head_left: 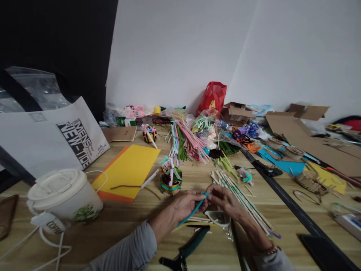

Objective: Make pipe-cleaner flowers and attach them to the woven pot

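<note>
A teal pipe cleaner (194, 213) is bent into small loops at its top end, and its tail hangs down to the left. My left hand (184, 206) pinches it near the loops. From the other side, the fingertips of my right hand (225, 201) close on the looped end. Beneath my hands lies a hand tool with dark green handles (194, 241). A pale loop (218, 219) shows under my right hand. Just beyond my left hand stands a small round basket (170, 182) decorated with pipe cleaners.
Patterned thin sticks (242, 203) lie right of my hands. Bundled pipe cleaners (194, 141) sit farther back, near a red bag (212, 98). Yellow sheets (129, 169), a lidded white container (66, 195) and a white bag (53, 139) are left. Cardboard (304, 135) lies right.
</note>
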{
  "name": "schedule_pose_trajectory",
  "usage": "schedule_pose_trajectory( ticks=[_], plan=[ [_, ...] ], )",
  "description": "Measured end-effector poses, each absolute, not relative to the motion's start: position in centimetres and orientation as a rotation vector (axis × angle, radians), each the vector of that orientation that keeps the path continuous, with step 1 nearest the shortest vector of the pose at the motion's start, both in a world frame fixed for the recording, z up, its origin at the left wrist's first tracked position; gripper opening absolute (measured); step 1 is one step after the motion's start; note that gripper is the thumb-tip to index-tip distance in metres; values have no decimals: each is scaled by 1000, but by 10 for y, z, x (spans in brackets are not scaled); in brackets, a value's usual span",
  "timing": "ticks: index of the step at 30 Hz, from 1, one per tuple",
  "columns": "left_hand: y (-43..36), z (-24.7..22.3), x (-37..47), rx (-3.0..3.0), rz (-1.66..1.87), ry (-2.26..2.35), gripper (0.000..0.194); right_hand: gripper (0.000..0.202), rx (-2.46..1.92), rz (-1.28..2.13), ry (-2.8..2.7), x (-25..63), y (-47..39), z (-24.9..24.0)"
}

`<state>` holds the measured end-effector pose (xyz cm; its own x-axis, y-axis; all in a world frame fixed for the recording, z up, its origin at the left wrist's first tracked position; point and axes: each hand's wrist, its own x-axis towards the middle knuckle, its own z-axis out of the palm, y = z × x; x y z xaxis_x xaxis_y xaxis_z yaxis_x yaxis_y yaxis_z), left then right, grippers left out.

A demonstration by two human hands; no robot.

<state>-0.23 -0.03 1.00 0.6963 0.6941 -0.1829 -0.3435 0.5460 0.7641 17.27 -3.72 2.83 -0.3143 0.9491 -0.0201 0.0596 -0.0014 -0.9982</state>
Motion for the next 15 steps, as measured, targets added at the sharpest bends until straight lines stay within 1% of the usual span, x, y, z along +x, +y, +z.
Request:
schedule_pose_trajectory(
  ticks=[3,8,12,15],
  plan=[
    [-1,14,-1,747,612,537,17,37,-1108,1469,-1389,173,-35,25],
    [4,3,-2,963,704,655,22,38,-1126,1479,-1351,173,-34,25],
    [6,0,-2,1200,886,815,12,38,-1157,1474,-1339,173,-34,22],
    [2,6,-2,1356,934,855,6,39,-1161,1465,-1333,173,-33,18]
  ],
)
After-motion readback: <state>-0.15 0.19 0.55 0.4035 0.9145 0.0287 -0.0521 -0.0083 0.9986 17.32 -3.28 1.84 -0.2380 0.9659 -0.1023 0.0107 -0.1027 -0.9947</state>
